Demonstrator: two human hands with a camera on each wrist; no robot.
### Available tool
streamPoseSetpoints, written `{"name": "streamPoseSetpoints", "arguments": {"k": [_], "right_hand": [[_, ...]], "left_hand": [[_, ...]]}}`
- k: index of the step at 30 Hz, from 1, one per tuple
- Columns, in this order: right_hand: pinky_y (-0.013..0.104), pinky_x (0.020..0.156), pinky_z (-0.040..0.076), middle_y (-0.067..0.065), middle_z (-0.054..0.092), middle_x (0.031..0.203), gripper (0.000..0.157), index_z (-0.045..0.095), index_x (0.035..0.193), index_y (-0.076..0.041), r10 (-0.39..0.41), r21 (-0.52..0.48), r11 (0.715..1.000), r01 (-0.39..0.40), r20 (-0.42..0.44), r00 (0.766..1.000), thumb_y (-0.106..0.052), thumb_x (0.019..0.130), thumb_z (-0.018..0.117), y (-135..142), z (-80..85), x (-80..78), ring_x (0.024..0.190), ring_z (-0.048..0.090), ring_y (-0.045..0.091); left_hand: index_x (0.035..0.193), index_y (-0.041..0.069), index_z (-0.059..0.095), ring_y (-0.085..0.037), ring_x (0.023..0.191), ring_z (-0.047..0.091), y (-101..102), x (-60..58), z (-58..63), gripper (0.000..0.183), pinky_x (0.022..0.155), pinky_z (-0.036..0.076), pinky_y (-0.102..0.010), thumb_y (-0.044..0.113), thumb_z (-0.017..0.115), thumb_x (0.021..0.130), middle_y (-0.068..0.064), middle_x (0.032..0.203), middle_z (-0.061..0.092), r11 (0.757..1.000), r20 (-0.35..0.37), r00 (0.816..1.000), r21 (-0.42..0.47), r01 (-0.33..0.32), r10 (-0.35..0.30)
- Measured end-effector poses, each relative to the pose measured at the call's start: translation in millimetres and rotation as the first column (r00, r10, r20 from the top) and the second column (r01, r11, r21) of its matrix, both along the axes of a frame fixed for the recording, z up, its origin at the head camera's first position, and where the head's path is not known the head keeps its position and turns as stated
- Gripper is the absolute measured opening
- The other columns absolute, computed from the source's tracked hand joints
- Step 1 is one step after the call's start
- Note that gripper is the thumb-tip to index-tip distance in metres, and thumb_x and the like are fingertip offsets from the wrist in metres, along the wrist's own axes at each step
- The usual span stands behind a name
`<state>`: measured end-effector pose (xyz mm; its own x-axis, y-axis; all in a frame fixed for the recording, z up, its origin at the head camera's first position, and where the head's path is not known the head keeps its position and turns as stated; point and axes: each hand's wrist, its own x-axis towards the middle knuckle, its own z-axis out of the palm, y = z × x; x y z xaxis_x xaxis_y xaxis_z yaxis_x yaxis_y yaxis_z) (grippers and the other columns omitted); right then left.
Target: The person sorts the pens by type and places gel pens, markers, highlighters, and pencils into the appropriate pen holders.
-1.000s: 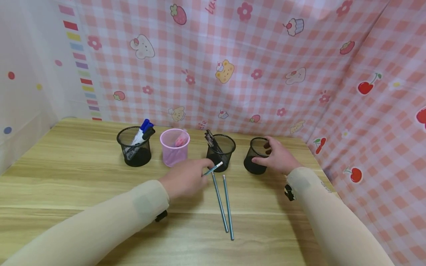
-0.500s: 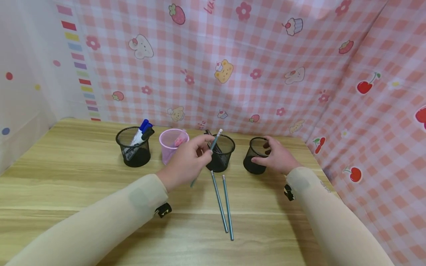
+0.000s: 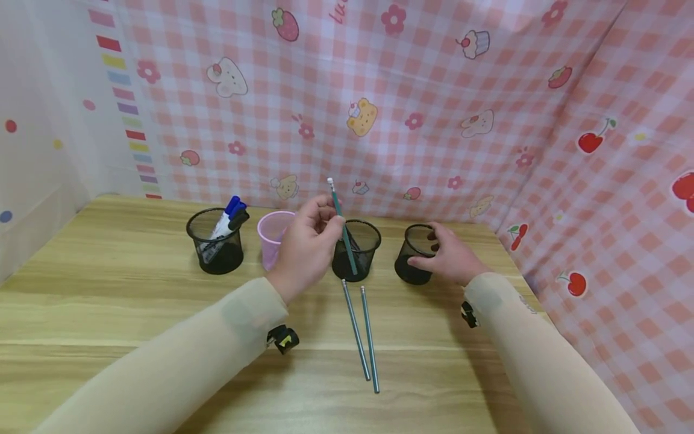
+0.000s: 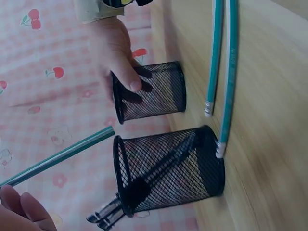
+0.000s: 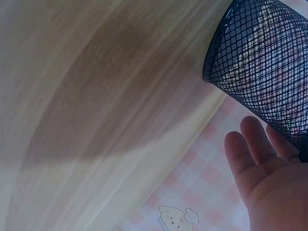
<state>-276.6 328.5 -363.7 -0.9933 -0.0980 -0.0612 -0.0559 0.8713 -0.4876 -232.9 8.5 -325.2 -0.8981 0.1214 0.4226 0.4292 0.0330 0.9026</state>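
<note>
My left hand [image 3: 308, 250] pinches a green pencil [image 3: 337, 205] between thumb and fingers, its white eraser end up. The pencil's lower end [image 4: 107, 132] is just outside the mouth of a black mesh pen holder [image 4: 166, 166] with black pens [image 4: 111, 211] leaning in it. At the right, my right hand [image 3: 454, 256] grips another black mesh pen holder [image 3: 409, 269], thumb at its front and fingers round the far side. Two more green pencils [image 3: 356, 334] lie on the table in front of these holders, eraser ends toward them.
Left of the hands stand a pink cup [image 3: 269, 241], partly hidden by my left hand, and a black mesh holder [image 3: 222, 256] with blue- and black-capped markers [image 3: 228, 223]. A pink checked cloth [image 3: 417, 90] hangs behind and beside the wooden table [image 3: 108, 289].
My left hand has lifted the pencil off the table and turned it from slanting to nearly upright, beside the middle mesh holder. The right hand stays on its holder.
</note>
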Motion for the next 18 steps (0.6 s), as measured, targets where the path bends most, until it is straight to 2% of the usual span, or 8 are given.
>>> {"name": "streamPoseSetpoints", "arguments": {"k": [3,7,10,13,18], "right_hand": [[0.06,0.11,0.049,0.022,0.043,0.159,0.107,0.018,0.168,-0.01,0.002,-0.014,1.0,-0.002,-0.002,1.0,-0.05,0.091,0.08,0,0.1,0.5,0.14,0.051,0.044],[0.06,0.111,0.049,0.02,0.044,0.16,0.107,0.02,0.167,-0.01,-0.001,-0.036,0.999,0.001,-0.005,1.0,-0.05,0.089,0.082,1,-2.3,-1.8,0.141,0.052,0.043],[0.06,0.112,0.048,0.02,0.046,0.158,0.106,0.024,0.165,-0.008,-0.001,-0.056,0.998,0.0,-0.015,1.0,-0.049,0.088,0.084,2,-5.3,-4.5,0.14,0.052,0.043],[0.06,0.113,0.047,0.02,0.048,0.156,0.104,0.027,0.164,-0.007,-0.001,-0.082,0.997,-0.002,-0.026,1.0,-0.046,0.087,0.085,3,-7.4,-5.8,0.141,0.052,0.043],[0.059,0.115,0.046,0.021,0.05,0.155,0.101,0.029,0.162,-0.006,0.006,-0.12,0.993,-0.011,-0.045,0.999,-0.041,0.086,0.087,5,-9.0,-6.0,0.142,0.052,0.042]], "left_hand": [[0.125,0.005,0.06,-0.015,0.089,0.058,7,-2.2,0.8,0.021,0.077,0.051,-0.02,0.006,0.059,0.105,-0.009,0.106,0.064,0.997,-0.007,1.0,0.079,-0.02,0.021],[0.121,0.003,0.057,-0.014,0.088,0.059,15,-3.4,1.1,0.017,0.075,0.05,-0.019,0.003,0.059,0.104,-0.01,0.103,0.064,0.989,-0.009,0.999,0.142,-0.04,0.042],[0.116,0.005,0.055,-0.013,0.086,0.058,22,-3.1,1.2,0.014,0.072,0.049,-0.018,0.002,0.06,0.103,-0.012,0.102,0.065,0.983,-0.002,0.998,0.178,-0.054,0.055],[0.112,0.002,0.054,-0.01,0.085,0.059,32,-5.4,-0.4,0.013,0.071,0.047,-0.018,-0.002,0.06,0.101,-0.018,0.102,0.068,0.969,-0.001,0.998,0.239,-0.058,0.06],[0.11,-0.001,0.053,-0.006,0.073,0.055,49,-11.1,-4.8,0.011,0.066,0.045,-0.018,-0.002,0.059,0.101,-0.021,0.096,0.066,0.954,0.006,0.997,0.289,-0.081,0.083]]}}
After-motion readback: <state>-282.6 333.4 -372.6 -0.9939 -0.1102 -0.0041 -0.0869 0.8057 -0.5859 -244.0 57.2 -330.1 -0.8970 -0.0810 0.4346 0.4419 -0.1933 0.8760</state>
